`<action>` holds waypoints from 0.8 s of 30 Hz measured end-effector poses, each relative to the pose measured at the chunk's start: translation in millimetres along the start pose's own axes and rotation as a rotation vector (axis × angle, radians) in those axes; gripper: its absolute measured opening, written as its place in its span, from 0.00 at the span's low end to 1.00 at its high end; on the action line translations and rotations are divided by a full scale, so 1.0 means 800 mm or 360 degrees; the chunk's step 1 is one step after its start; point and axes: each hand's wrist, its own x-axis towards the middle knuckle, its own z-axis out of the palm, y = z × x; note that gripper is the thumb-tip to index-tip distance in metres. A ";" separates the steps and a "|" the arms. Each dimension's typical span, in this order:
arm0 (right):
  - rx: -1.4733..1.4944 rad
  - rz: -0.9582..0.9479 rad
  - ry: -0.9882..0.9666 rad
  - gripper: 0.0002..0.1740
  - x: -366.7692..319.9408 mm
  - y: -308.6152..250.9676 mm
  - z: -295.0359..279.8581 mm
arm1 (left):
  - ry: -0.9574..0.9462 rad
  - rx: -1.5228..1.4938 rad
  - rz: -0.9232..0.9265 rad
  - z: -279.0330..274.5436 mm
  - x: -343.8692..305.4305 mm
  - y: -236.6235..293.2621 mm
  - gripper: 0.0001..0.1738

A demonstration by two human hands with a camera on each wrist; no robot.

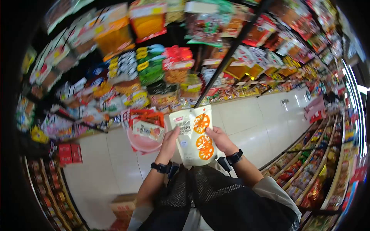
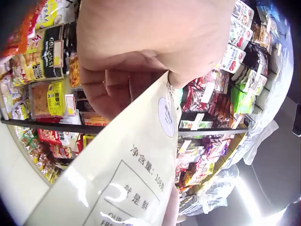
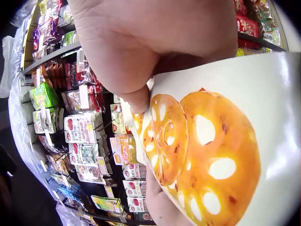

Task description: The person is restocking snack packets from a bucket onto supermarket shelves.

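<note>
Currently your left hand point(image 1: 168, 144) pinches the left edge of the white lotus-root pouch point(image 1: 194, 135), held upright between both hands; your right hand point(image 1: 220, 140) grips its right edge, thumb on the printed front.

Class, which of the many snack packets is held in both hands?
The white pouch printed with orange lotus slices: the left hand and right hand grip its edges; none of the others is gripped.
</note>
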 end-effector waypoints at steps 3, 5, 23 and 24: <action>-0.0043 -0.0064 0.0015 0.20 -0.021 0.007 -0.042 | -0.0070 -0.0195 0.0000 0.033 0.017 -0.023 0.26; -0.0087 -0.0093 0.0003 0.21 -0.039 0.015 -0.083 | -0.0138 -0.0202 -0.0016 0.075 0.025 -0.030 0.26; 0.0330 -0.0566 0.0562 0.25 -0.252 -0.008 -0.379 | -0.0698 0.0528 -0.0078 0.450 0.086 -0.152 0.21; 0.0364 -0.0576 0.0594 0.25 -0.257 -0.007 -0.390 | -0.0712 0.0554 -0.0114 0.463 0.091 -0.158 0.22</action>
